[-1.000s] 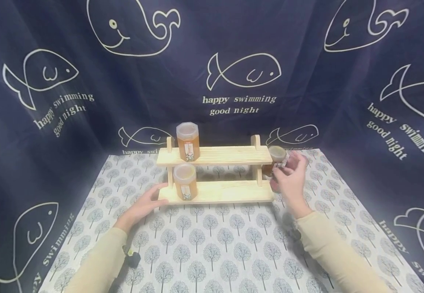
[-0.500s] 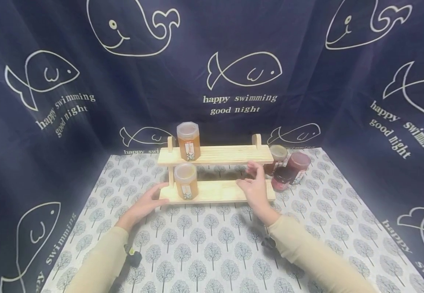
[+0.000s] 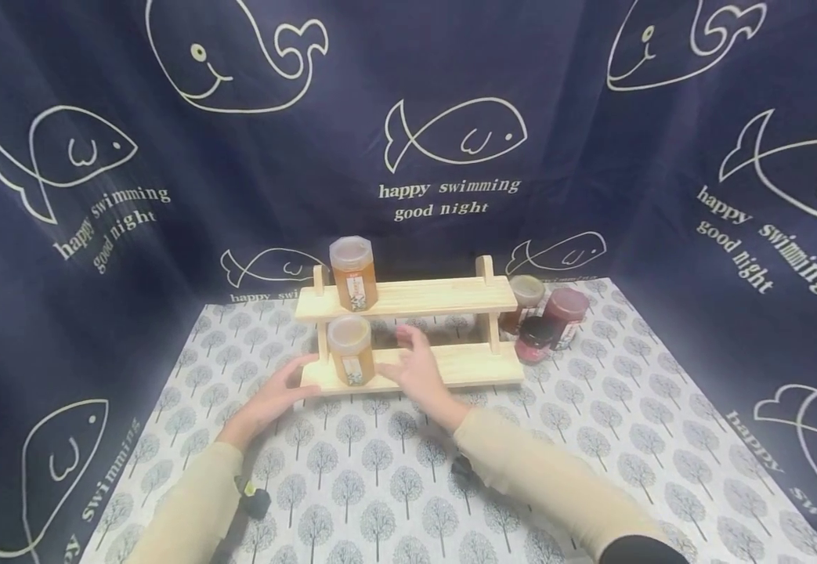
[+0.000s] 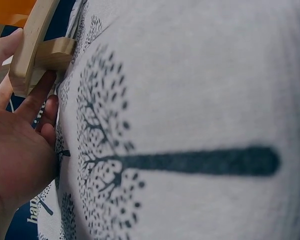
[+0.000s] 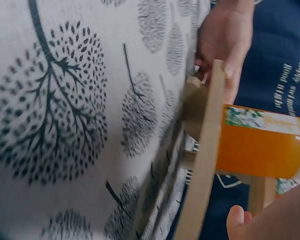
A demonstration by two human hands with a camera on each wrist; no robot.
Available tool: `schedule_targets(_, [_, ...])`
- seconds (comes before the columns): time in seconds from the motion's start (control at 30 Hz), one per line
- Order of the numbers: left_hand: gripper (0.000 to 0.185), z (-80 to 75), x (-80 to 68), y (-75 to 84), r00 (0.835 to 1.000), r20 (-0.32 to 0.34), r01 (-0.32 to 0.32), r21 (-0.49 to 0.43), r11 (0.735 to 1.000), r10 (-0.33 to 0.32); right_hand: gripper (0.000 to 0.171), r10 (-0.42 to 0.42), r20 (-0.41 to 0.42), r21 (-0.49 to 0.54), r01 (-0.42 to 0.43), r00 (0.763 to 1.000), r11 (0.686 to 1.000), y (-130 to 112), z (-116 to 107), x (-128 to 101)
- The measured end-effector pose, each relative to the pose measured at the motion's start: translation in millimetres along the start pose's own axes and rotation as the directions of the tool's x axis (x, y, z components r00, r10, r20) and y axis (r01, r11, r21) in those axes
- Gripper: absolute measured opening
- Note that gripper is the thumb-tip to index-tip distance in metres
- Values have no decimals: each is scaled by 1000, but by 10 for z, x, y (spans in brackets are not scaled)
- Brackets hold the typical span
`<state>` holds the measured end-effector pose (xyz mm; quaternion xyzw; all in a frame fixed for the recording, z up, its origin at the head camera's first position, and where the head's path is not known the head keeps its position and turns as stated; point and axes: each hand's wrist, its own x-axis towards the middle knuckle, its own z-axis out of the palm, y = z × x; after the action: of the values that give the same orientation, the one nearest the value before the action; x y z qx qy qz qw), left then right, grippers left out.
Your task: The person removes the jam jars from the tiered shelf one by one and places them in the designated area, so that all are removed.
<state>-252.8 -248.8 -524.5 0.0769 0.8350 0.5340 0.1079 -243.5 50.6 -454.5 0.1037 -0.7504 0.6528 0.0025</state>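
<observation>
A two-tier wooden rack [image 3: 415, 298] stands on the tree-print tablecloth [image 3: 408, 470]. One honey jar [image 3: 353, 274] stands on its upper shelf and a second honey jar [image 3: 350, 351] on the lower shelf below it. My left hand [image 3: 276, 392] rests with straight fingers against the lower shelf's left end [image 4: 37, 50], thumb on top. My right hand [image 3: 415, 364] hovers open over the lower shelf, just right of the lower jar [image 5: 260, 145], holding nothing.
Three jars stand on the cloth at the rack's right end: an amber one with a pale lid [image 3: 526, 294], a dark red one [image 3: 565, 309] and a smaller dark red one [image 3: 535, 339]. A navy fish-print curtain [image 3: 450, 157] walls in the back and sides.
My right hand left the jars at the right and moved left along the lower shelf toward the lower honey jar. The left hand stayed at the shelf end.
</observation>
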Motion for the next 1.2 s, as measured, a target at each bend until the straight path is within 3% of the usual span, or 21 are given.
schedule_targets(0.17, [76, 15, -24, 8, 1000, -1, 9, -4, 1000, -9, 88, 11, 45, -92, -7, 999, 996, 51, 227, 53])
schedule_targets(0.37, [76, 27, -53, 26, 1000, -5, 28, 4, 1000, -28, 90, -6, 45, -128, 12, 999, 992, 48, 434, 83])
schedule_targets(0.7, [74, 37, -26, 5, 1000, -7, 3, -40, 999, -3, 89, -16, -74, -164, 4, 997, 986, 72, 695, 150])
schedule_targets(1.2, [72, 40, -10, -14, 1000, 0, -8, -81, 997, 8, 85, -60, -164, -255, 17, 985, 967, 177, 724, 193])
